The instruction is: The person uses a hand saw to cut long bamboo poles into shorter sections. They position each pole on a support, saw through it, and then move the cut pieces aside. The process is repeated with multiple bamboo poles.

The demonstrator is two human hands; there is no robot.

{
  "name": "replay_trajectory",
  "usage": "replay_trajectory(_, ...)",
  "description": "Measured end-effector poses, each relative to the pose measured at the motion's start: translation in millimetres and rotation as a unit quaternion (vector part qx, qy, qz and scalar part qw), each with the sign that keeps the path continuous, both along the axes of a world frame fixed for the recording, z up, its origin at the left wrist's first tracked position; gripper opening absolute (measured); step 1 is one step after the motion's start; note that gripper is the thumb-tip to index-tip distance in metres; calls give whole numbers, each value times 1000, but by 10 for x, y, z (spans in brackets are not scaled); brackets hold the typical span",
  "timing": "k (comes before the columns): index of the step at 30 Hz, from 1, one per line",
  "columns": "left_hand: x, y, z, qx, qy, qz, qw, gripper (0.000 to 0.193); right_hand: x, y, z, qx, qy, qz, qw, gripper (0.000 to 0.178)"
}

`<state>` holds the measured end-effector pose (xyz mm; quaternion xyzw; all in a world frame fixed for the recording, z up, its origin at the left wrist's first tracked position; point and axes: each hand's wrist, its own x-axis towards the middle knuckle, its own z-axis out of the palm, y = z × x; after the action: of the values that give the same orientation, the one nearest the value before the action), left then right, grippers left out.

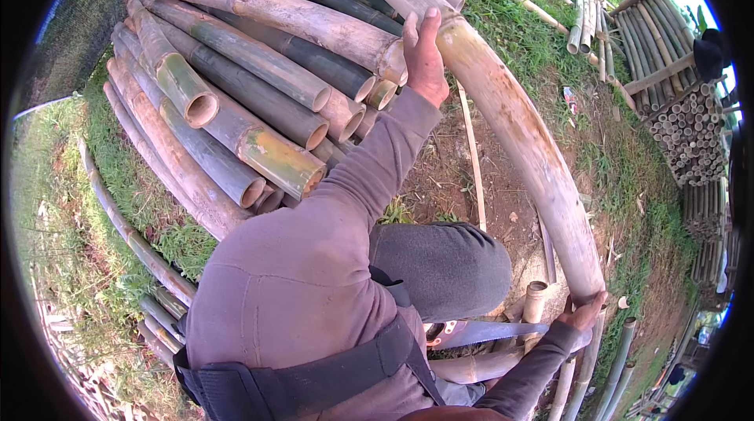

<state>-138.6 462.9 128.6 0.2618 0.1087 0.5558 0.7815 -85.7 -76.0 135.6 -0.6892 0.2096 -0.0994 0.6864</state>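
A thick, pale brown bamboo pole [522,130] runs from the top of the view down to the lower right, bowed by the lens. My left hand [425,60] grips its left side well up its length, thumb raised and some fingers hidden. Around the lower end of that pole, my right hand [583,313] is closed from below. Just left of my right hand lies a hand saw [487,333], its blade pointing toward that hand. Beneath the saw, another bamboo piece [471,367] lies by my feet.
A large stack of cut bamboo poles [259,83] fills the upper left. Short bamboo posts [535,302] stand near my right hand, beside several upright poles [616,362]. Bundled bamboo [687,134] sits in a wooden rack at the far right. Grass and bare soil [503,177] lie between.
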Motion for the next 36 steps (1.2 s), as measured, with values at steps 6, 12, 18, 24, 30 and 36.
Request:
replay_trajectory(6, -338, -135, 634, 236, 66, 107, 964, 85, 199, 2539, 267, -6, -49, 454, 890, 70)
replay_trajectory(12, -292, -789, 31, 274, 233, -96, 928, 41, -297, 1907, 184, -68, -119, 463, 876, 57)
replay_trajectory(18, 194, -1523, -759, 330, 341, -369, 799, 30, -1510, -114, -1578, -212, 86, 184, 956, 42)
replay_trajectory(24, 758, -3184, -853, 663, 225, -592, 398, 47, -3439, -655, -2239, -34, 182, -43, 982, 38)
replay_trajectory(30, 758, -5324, -1022, 790, 105, -580, 172, 117, -3227, -700, -2207, -29, 165, -65, 984, 44)
replay_trajectory(36, 520, -6477, -1369, 499, 312, -770, 249, 114, -3112, -752, -2192, 69, 157, -46, 984, 46)
